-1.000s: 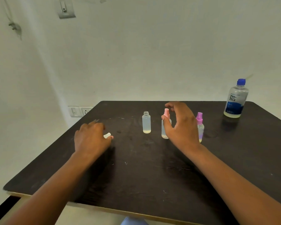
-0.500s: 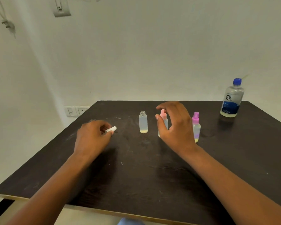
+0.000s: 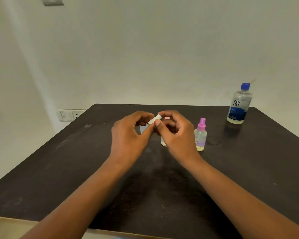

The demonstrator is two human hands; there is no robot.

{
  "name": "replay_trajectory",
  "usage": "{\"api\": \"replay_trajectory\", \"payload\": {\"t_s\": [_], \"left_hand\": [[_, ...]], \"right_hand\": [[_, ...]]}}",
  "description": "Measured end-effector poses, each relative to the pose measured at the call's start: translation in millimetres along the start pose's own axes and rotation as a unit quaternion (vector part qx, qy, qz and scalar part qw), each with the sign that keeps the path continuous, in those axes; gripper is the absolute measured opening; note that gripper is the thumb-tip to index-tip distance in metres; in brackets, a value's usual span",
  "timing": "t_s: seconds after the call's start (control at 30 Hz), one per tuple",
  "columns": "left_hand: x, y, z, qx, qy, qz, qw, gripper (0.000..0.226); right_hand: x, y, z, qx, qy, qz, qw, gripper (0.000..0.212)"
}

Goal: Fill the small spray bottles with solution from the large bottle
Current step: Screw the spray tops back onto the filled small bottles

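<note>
Spray cap (image 3: 155, 118) held above table (image 3: 59, 169).
Left hand (image 3: 129, 135) and right hand (image 3: 175, 135) both pinch it; large bottle (image 3: 239, 104) stands well apart.

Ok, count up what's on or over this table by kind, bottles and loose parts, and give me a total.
Small spray bottles: 3 (purple-capped bottle; pink-capped bottle and uncapped bottle, both mostly hidden behind the hands)
Large solution bottle: 1
Loose white spray cap: 1, pinched between left hand and right hand
Total: 5

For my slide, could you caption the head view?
Both hands pinch a white spray cap above small bottles on a dark table.
</note>
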State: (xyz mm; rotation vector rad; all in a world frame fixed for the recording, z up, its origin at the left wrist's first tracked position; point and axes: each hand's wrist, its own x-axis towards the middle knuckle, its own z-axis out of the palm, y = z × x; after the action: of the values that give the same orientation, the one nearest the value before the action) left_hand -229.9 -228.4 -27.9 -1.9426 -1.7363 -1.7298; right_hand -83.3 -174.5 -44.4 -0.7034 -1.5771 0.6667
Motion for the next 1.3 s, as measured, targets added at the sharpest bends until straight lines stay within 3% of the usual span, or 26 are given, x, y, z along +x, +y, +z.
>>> {"api": "replay_trajectory", "payload": {"t_s": [0.23,0.43,0.6,0.73,0.83,1.07,1.3], "left_hand": [[5,-10,22,-0.010,-0.011,0.027,1.000,0.025],[8,-31,23,0.007,-0.027,0.108,0.994,0.043],[16,-46,32,-0.006,0.041,-0.028,0.999,0.051],[19,-66,35,-0.059,-0.011,-0.151,0.987,0.062],[17,-73,34,-0.063,-0.058,-0.169,0.982,0.075],[23,-73,41,-0.006,-0.073,-0.135,0.988,0.042],[14,-64,39,-0.037,-0.067,-0.092,0.993,0.038]], "right_hand": [[6,-2,-4,0.109,0.035,0.109,0.988,0.010],[5,2,-2,0.028,0.065,0.062,0.996,0.014],[8,-2,-5,-0.028,0.110,-0.001,0.994,0.023],[11,-5,-9,-0.043,0.139,-0.045,0.988,0.019],[13,-4,-10,-0.044,0.153,-0.064,0.985,0.020],[15,-2,-9,-0.046,0.159,-0.079,0.983,0.022],[18,-5,-16,-0.058,0.159,-0.096,0.981,0.024]]}}
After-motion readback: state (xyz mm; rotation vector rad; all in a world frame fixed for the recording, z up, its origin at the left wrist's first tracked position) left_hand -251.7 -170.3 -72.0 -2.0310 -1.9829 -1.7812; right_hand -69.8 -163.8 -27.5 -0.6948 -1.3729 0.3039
